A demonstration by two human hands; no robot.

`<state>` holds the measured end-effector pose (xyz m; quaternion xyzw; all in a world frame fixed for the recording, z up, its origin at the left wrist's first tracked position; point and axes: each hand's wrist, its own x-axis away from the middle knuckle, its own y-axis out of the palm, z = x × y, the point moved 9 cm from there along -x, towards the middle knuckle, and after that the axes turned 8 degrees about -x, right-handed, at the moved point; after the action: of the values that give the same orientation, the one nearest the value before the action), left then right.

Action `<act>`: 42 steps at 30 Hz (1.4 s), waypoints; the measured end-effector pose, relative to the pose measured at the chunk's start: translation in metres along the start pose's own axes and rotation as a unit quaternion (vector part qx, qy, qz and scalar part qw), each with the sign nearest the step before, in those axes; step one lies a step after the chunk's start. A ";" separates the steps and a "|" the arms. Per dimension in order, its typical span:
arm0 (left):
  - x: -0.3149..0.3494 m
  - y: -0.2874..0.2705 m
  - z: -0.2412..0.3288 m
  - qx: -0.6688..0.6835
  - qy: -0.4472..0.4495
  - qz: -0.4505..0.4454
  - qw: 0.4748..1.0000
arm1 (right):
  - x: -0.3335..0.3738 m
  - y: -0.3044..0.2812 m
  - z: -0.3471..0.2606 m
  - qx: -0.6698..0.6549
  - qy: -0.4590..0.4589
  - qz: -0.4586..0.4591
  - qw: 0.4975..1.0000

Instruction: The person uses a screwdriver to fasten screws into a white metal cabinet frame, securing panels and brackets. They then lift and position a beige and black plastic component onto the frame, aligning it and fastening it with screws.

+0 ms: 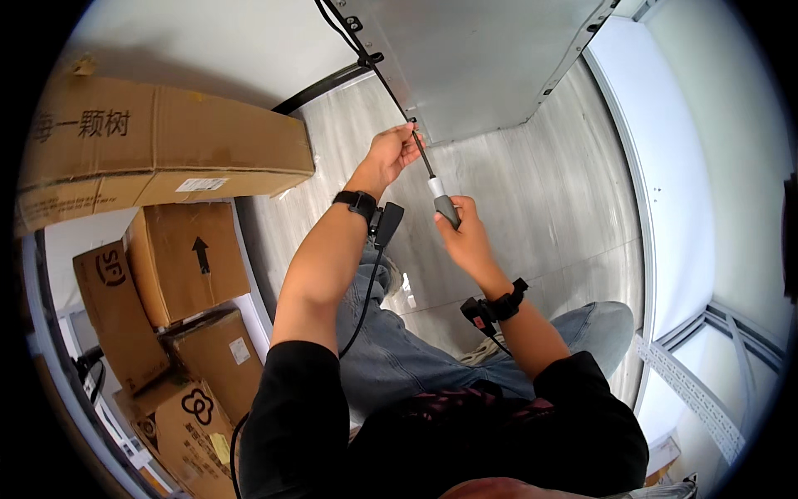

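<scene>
A screwdriver [441, 198] with a grey and white handle and a long dark shaft is held in my right hand [467, 233], fingers around its handle. Its tip reaches up to the lower corner of a grey metal panel [478, 62], by a small dark fitting [412, 121]. There my left hand [396, 152] is closed, its fingertips pinched beside the shaft's end. What those fingers hold is too small to make out. A black cable [337, 29] is fastened along the panel's left edge.
Cardboard boxes stand at the left: a long one [233, 137] and several stacked ones [187, 262] below it. A perforated metal rail [694, 395] lies at the lower right. Straps with small black devices [387, 223] and a trailing cord [366, 312] are on my wrists.
</scene>
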<state>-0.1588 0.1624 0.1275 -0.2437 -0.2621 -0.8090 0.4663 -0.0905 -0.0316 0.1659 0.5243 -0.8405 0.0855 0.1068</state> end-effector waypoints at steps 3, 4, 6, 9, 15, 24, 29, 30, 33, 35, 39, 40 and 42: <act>-0.008 0.003 0.001 0.044 0.012 -0.011 0.999 | -0.006 0.013 0.009 -0.067 0.045 0.014 0.997; -0.009 0.004 0.001 0.054 0.016 -0.015 0.998 | -0.007 0.015 0.010 -0.090 0.060 0.020 0.994; -0.012 0.001 0.000 0.068 0.011 -0.008 0.998 | -0.010 0.018 0.011 -0.095 0.053 0.017 0.994; -0.015 0.000 0.006 0.100 0.018 -0.023 0.995 | -0.014 0.022 0.008 -0.117 0.036 0.010 0.992; -0.017 -0.003 0.014 0.131 0.017 -0.015 0.991 | -0.020 0.025 -0.003 -0.122 0.043 -0.002 0.992; -0.021 -0.003 0.013 0.146 0.015 0.001 0.989 | -0.022 0.025 -0.001 -0.134 0.047 0.007 0.990; -0.026 -0.005 0.010 0.160 0.019 0.008 0.987 | -0.023 0.024 -0.004 -0.141 0.036 0.011 0.989; -0.026 -0.005 0.010 0.159 0.019 0.011 0.987 | -0.024 0.023 -0.005 -0.137 0.039 0.011 0.990; -0.027 -0.005 0.009 0.167 0.022 0.012 0.986 | -0.026 0.022 -0.003 -0.123 0.038 0.011 0.992; -0.028 -0.006 0.008 0.182 0.028 0.000 0.983 | -0.027 0.023 -0.004 -0.127 0.040 0.008 0.991; -0.027 -0.005 0.009 0.184 0.027 0.007 0.983 | -0.027 0.027 0.000 -0.167 0.063 0.006 0.984; -0.027 -0.006 0.009 0.177 0.022 -0.004 0.984 | -0.027 0.028 0.002 -0.179 0.068 0.006 0.981; -0.027 -0.005 0.010 0.164 0.018 -0.019 0.986 | -0.025 0.027 0.010 -0.247 0.109 0.021 0.963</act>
<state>-0.1500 0.1878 0.1166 -0.1440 -0.3873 -0.7678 0.4896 -0.1046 -0.0007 0.1482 0.4511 -0.8296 -0.0659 0.3223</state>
